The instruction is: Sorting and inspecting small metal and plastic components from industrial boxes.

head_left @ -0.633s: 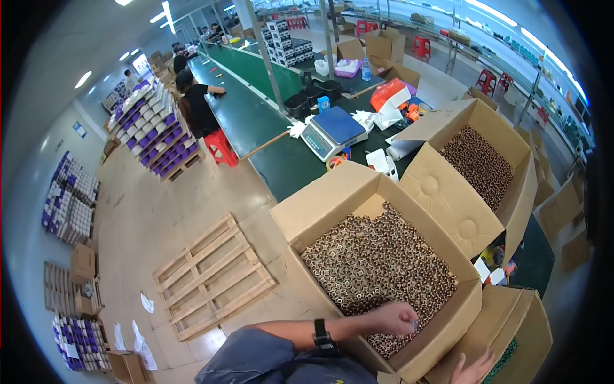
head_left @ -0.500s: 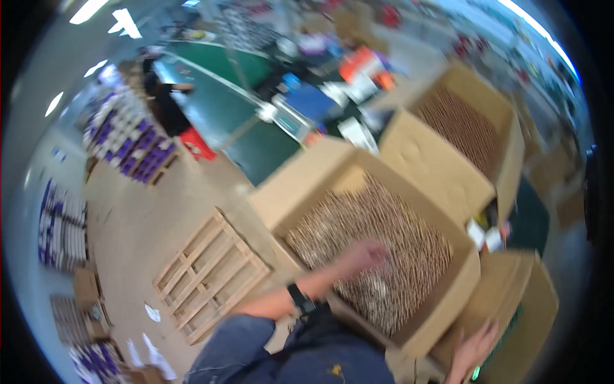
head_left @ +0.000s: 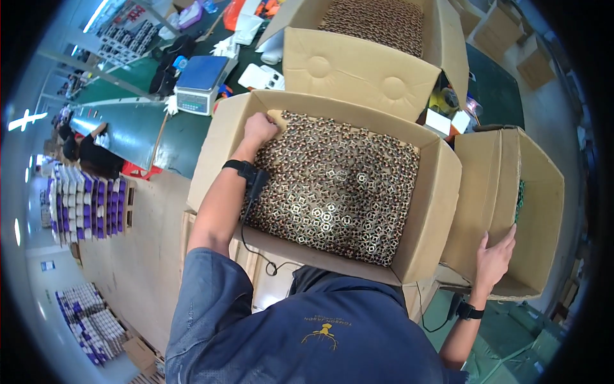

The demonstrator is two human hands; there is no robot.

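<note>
A large open cardboard box (head_left: 427,224) stands in front of me. Inside it lies a dense layer of small brassy metal pieces (head_left: 326,192), ring-like with several lobes. My left hand (head_left: 261,128) is closed at the box's far left corner, by the edge of the pieces. Whatever its curled fingers hold, if anything, is hidden. To the right stands a narrower cardboard carton (head_left: 489,173), where something green (head_left: 520,195) shows inside. My right hand (head_left: 494,259) rests on this carton's near part, fingers stretched out along the cardboard.
Behind the large box, another open box (head_left: 358,64) holds similar brown pieces. A blue-topped scale (head_left: 198,86) and plastic bags sit on the green table (head_left: 131,121). At left are stacked purple-and-white goods (head_left: 86,205); a person in dark clothes (head_left: 99,153) is farther off.
My view has turned and steadied. My left hand has gone from over the middle of the metal pieces to the box's far left corner. My right hand stays at the narrower carton.
</note>
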